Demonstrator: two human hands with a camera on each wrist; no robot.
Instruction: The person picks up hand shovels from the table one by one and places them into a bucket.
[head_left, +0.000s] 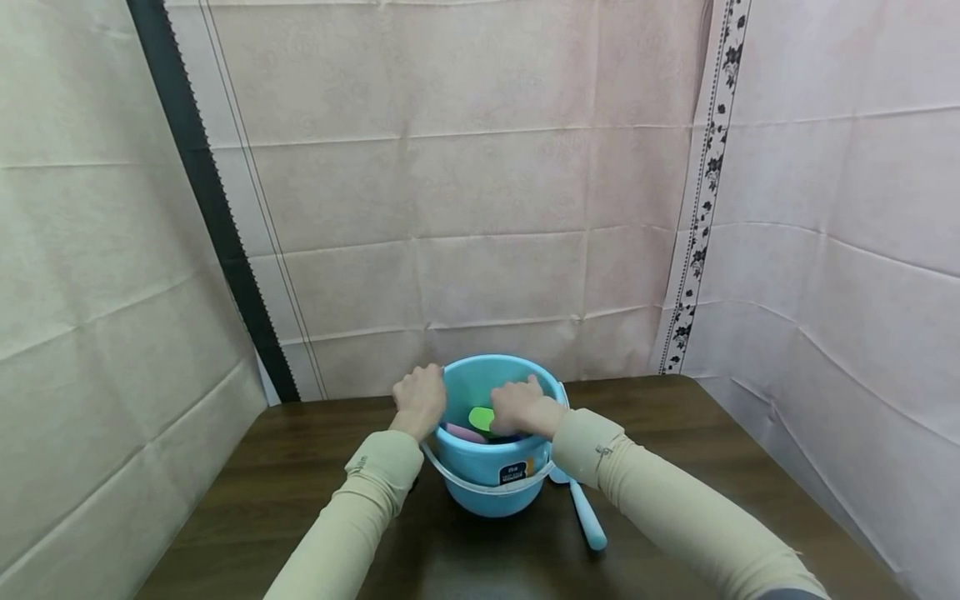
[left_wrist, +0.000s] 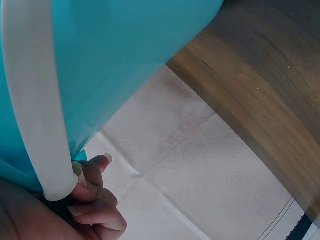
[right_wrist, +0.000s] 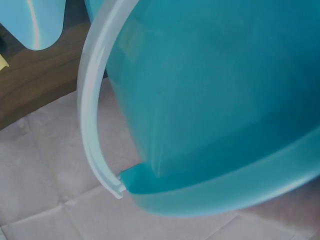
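A light blue bucket (head_left: 472, 477) with a white handle (right_wrist: 90, 100) and a dark label stands on the table. My left hand (head_left: 420, 400) grips its rim at the left, fingers curled by the handle's end in the left wrist view. My right hand (head_left: 517, 408) reaches down into the bucket's mouth from the right, its fingertips hidden. Beside those fingers, inside the bucket, show a bright green piece (head_left: 481, 419) and a pinkish-purple piece (head_left: 463, 432). The green piece overlaps the right hand; I cannot tell if the hand holds it.
A light blue tool with a long handle (head_left: 588, 518) lies on the brown wooden table (head_left: 300, 500), right of the bucket. A small yellow thing (right_wrist: 2, 62) shows at the right wrist view's edge. Pale cloth (head_left: 487, 183) hangs behind and at both sides.
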